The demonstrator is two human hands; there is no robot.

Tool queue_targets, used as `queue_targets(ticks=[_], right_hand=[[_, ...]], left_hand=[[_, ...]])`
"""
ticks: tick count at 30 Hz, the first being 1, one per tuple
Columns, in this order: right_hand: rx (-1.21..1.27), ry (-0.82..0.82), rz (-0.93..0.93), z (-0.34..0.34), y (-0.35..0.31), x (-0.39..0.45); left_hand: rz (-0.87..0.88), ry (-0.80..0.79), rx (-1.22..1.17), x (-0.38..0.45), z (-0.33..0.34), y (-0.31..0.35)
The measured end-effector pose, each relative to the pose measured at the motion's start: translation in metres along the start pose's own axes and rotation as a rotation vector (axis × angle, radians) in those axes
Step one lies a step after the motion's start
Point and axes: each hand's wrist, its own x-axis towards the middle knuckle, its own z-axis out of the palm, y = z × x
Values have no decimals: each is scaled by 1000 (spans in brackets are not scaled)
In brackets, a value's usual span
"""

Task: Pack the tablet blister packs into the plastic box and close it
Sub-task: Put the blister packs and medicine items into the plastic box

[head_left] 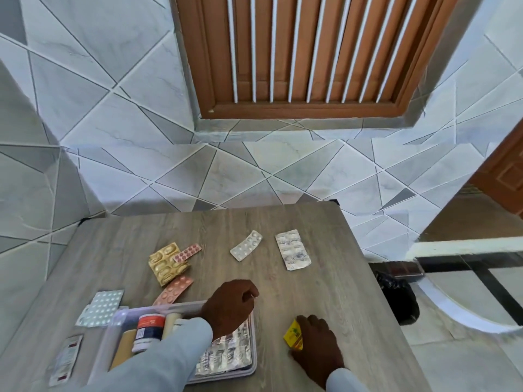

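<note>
A clear plastic box (252, 372) stands open at the table's near edge, holding medicine bottles (148, 331) and silver blister packs (226, 355). My left hand (230, 305) hovers over the box's far right corner, fingers curled with nothing visible in them. My right hand (318, 346) rests on the table to the right of the box, gripping a small yellow packet (293, 333). On the table lie a gold blister pack (167, 263), a pink one (187, 252), an orange one (173, 290), a white one (245, 245), a silver one (293, 249) and a silver dotted one (102, 306).
A flat white-and-red pack (65, 359) lies left of the box. The grey wooden table (325, 292) ends at its right edge over a black bin (399, 298). A tiled wall and a brown slatted door (305, 52) stand behind.
</note>
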Motion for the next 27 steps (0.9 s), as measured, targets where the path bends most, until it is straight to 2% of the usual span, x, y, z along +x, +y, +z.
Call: queue_targets(ticks=[6, 10, 15, 17, 21, 24, 27], right_hand=[[57, -48, -5, -16, 1, 25], [319, -171, -13, -26, -5, 40], [581, -84, -100, -62, -41, 53], [613, -68, -172, -77, -62, 56], [494, -236, -304, -75, -108, 53], [285, -266, -358, -56, -133, 50], [135, -368, -251, -44, -151, 47]], left_hand=[[-71, 37, 24, 3, -3, -11], [-102, 55, 37, 9, -10, -21], [-90, 38, 74, 20, -22, -41], [-97, 41, 50, 29, -26, -52], [-115, 41, 28, 60, -34, -66], [-159, 18, 66, 92, -32, -78], [-221, -31, 181, 129, -24, -83]])
